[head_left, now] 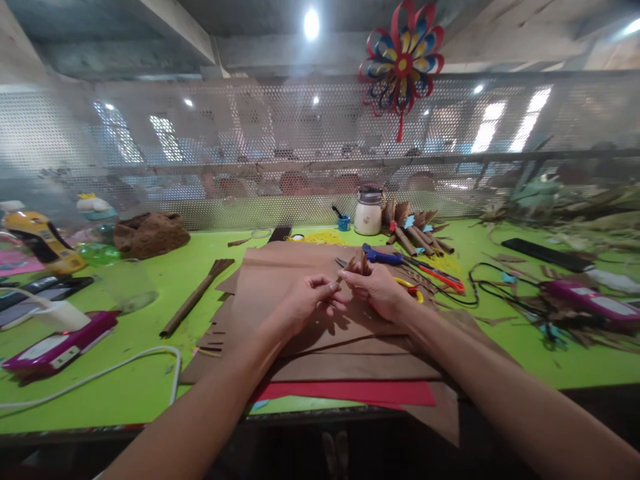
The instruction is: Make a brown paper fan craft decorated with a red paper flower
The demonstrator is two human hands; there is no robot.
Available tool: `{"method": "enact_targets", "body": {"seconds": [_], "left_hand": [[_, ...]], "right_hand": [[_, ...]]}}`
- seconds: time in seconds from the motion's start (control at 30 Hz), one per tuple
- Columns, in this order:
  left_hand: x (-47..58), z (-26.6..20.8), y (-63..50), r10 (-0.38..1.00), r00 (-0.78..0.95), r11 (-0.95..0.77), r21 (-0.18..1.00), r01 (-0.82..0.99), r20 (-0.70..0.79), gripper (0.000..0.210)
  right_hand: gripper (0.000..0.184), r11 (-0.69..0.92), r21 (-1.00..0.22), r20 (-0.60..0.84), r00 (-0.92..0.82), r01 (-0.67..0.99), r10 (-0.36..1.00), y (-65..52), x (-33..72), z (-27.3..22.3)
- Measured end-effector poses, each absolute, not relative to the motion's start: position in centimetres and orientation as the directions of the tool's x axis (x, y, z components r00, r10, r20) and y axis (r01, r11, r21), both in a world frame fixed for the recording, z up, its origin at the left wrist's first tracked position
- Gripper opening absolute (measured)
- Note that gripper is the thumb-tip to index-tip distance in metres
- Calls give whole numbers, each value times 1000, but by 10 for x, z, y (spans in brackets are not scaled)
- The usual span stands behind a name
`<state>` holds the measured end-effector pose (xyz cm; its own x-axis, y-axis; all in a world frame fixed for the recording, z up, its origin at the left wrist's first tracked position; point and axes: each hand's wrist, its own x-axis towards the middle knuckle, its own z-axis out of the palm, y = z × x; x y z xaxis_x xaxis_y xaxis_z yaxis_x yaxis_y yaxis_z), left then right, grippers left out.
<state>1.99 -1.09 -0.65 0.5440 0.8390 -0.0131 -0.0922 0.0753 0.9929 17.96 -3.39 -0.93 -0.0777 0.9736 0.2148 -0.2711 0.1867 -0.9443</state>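
Observation:
Over a stack of brown paper sheets (273,287), both my hands meet at a small piece of fringed brown paper (358,262). My right hand (377,291) pinches it from the right, with the frayed tips standing above the fingers. Thumb and forefinger of my left hand (313,300) are closed at its lower left end, the other fingers curled loosely. A blue-handled tool (383,256) lies just behind my right hand. Beside that hand shows a yellow handle loop (411,289), partly hidden. An orange and black tool (443,277) rests farther right.
Rolled brown paper tubes with fringed ends (417,233) lie behind, near a white jar (369,213). Another fringed tube (197,298) is at left. Purple power strips (60,347) with cables flank the workspace. Red paper (350,392) sticks out at the table's front edge.

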Motion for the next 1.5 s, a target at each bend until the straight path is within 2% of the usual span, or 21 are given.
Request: {"method": "enact_targets", "body": {"seconds": [0.17,0.37,0.47,0.67,0.97,1.07,1.17,1.23,1.33,1.5], "left_hand": [[22,-7,-13,834,552,53,996,-70,-6,24],[20,-8,-12,769,637,165,981,-106,-60,22],[20,-9,-11,778,627,152,982,-114,-47,20],[21,-13,-10,803,596,123,985,-122,-26,18],[22,-10,-12,816,577,123,987,-100,-43,19],[22,-9,-12,824,565,103,990,-92,-33,20],[21,-9,-13,819,573,108,990,-93,-36,18],[22,-10,-13,829,557,115,990,-87,-48,17],[23,-12,-13,863,505,64,996,-59,-26,17],[24,-12,-14,889,455,-65,998,1,57,22]], "right_hand": [[32,161,-955,181,-59,-249,982,-34,179,-9],[34,203,-956,205,9,-214,979,-35,177,-8],[32,250,-961,246,45,-122,968,-35,177,-8],[30,419,-898,428,53,131,902,-32,173,-11],[26,462,-864,482,59,202,874,-31,171,-14],[21,546,-754,584,-6,364,812,-37,169,-19],[8,632,-537,692,-137,558,709,-43,167,-24],[3,655,-434,733,-180,618,656,-45,166,-27],[5,665,-383,769,-178,641,614,-45,166,-29],[8,661,-376,786,-154,649,599,-43,167,-28]]}}
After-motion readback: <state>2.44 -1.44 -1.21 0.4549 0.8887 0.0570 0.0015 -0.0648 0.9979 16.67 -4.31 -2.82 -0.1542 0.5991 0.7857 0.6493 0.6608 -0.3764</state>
